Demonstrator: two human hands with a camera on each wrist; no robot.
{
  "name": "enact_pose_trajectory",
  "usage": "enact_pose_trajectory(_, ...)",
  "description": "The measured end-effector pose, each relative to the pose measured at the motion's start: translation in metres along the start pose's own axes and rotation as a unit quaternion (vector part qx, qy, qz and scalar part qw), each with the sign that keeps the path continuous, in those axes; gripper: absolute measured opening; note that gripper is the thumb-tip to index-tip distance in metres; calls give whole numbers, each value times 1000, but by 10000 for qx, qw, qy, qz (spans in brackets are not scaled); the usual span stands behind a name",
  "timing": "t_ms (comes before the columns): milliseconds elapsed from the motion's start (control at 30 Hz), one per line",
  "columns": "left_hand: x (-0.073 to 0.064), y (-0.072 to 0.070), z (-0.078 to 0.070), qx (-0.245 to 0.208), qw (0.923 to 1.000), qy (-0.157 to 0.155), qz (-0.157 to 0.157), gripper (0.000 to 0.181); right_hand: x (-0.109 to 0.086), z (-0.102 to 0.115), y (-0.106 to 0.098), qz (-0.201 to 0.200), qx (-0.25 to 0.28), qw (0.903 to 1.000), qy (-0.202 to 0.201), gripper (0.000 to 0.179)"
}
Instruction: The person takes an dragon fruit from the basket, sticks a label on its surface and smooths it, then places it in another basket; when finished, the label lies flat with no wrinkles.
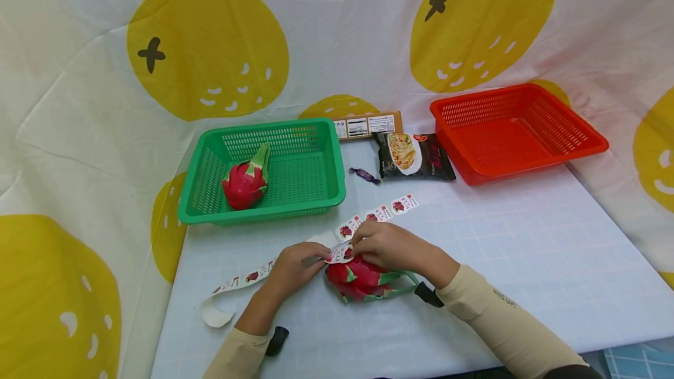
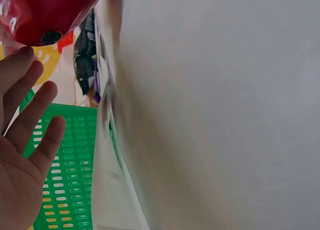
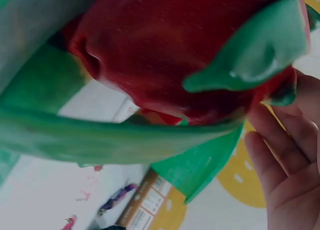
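Note:
A dragon fruit (image 1: pixel 360 281) lies on the table between the hands, its long green leaves toward the right wrist. Just above its upper left side, a dragon fruit sticker (image 1: pixel 339 254) is stretched between both hands. The left hand (image 1: pixel 296 265) pinches its left edge; in the left wrist view the other fingers (image 2: pixel 46 140) are spread. From the other side, the right hand (image 1: pixel 387 245) pinches the sticker's right edge. A strip of stickers (image 1: pixel 253 276) runs under and behind the hands, its left end curling up. In the right wrist view the fruit (image 3: pixel 165 50) hides the fingertips.
A green basket (image 1: pixel 284 212) with another dragon fruit (image 1: pixel 245 185) stands at the back left, a red basket (image 1: pixel 505 165) at the back right. Between them are a black noodle packet (image 1: pixel 434 157), a purple wrapped candy (image 1: pixel 364 176) and a brown box (image 1: pixel 397 123).

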State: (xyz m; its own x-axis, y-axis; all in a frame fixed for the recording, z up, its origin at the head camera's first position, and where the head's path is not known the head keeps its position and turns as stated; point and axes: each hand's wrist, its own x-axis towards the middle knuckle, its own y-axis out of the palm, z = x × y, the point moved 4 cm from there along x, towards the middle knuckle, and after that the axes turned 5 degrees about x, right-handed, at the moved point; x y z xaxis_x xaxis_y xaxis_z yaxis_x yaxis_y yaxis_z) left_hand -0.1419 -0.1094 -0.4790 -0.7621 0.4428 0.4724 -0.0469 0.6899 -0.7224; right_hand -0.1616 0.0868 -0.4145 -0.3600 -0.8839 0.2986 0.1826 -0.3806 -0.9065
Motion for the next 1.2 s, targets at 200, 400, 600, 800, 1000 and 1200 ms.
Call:
enact_pose_trajectory(200, 0, 2, 2, -24, 9967, -359, 721, 17, 3, 4, 1, 676, 168, 9973, 238, 14)
enact_pose_trajectory(400, -3, 0, 3, -134, 9881, -768, 1328, 15, 2, 6, 3, 805, 631, 9937, 454, 15)
enact_pose_trajectory(600, -1, 2, -5, -605, 9765, -1293, 1613, 35, 2, 9, 7, 636, 1031, 9922, 302, 14)
enact_pose_trajectory(800, 3, 5, -12, -760, 9734, -1055, 1885, 41, -1, 8, 9, 712, 848, 9937, 196, 21)
enact_pose_trajectory(1000, 1, 6, -8, -942, 9639, -1248, 2157, 45, -3, 8, 9, 609, 853, 9945, 42, 19)
enact_pose_trajectory(1200, -4, 7, -3, -1157, 9541, -1438, 2358, 51, -8, 8, 8, 348, 769, 9964, -29, 17)
